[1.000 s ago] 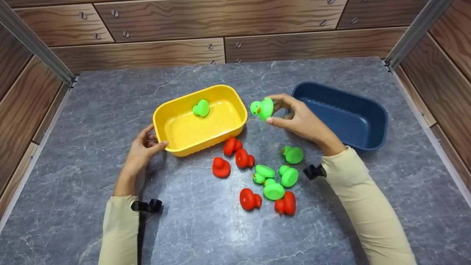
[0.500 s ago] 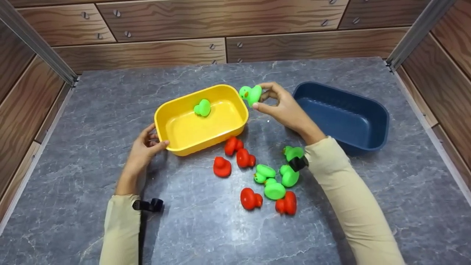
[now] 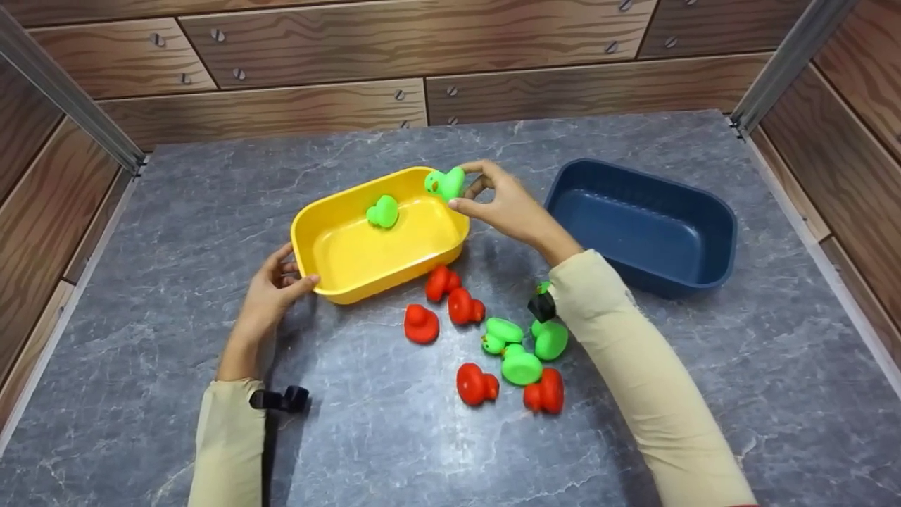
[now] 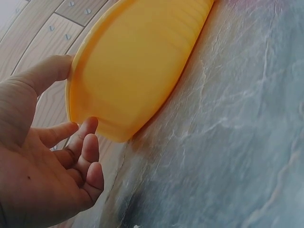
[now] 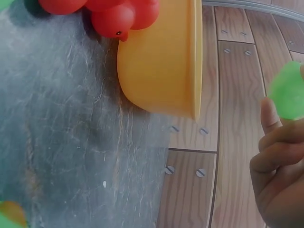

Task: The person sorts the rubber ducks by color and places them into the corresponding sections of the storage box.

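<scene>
My right hand [image 3: 510, 204] pinches a green rubber duck [image 3: 450, 184] between thumb and fingers, over the right end of a yellow tub [image 3: 380, 278]. In the right wrist view that green duck [image 5: 287, 90] is cut off by the frame's edge. One green duck [image 3: 383, 211] lies inside the tub, near its back wall. My left hand [image 3: 266, 296] holds the tub's left end. The left wrist view shows the thumb [image 4: 59, 69] at the rim and the other fingers curled against the outer wall.
Several red ducks [image 3: 421, 324] and green ducks [image 3: 522, 365] lie scattered on the grey marbled table [image 3: 373, 436] in front of the tub. The right sleeve partly covers one green duck. A dark blue tub [image 3: 640, 278] stands at the right. Wood-patterned walls [image 3: 317, 113] enclose the table.
My right hand has carried the green duck leftward, from between the two tubs to over the yellow tub's right end. The left hand has stayed at the tub's left end.
</scene>
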`<move>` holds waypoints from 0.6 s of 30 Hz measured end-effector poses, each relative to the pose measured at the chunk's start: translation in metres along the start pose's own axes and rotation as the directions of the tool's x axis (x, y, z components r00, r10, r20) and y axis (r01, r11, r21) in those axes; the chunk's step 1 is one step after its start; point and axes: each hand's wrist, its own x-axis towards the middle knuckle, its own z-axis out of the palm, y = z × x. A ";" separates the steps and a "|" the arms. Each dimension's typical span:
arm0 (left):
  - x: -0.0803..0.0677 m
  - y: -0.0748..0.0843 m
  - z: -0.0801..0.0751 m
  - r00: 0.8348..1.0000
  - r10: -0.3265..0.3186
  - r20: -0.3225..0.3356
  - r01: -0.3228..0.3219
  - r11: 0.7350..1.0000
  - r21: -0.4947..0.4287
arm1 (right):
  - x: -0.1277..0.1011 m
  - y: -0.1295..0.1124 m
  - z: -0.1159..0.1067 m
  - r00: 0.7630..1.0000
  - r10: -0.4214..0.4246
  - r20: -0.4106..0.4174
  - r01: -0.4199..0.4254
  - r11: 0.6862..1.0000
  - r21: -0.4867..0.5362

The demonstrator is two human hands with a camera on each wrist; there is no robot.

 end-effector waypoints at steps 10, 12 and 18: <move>0.000 0.000 0.001 1.000 0.003 -0.008 -0.003 1.000 -0.012 | 0.011 0.001 0.012 0.997 0.069 0.020 -0.068 0.995 -0.076; 0.000 0.000 0.002 1.000 0.010 -0.004 -0.010 1.000 -0.007 | 0.012 0.003 0.012 0.996 0.083 0.019 -0.081 0.993 -0.084; -0.001 0.000 -0.001 1.000 0.023 -0.001 -0.023 1.000 0.005 | 0.013 0.006 0.012 0.993 0.117 0.011 -0.115 0.989 -0.098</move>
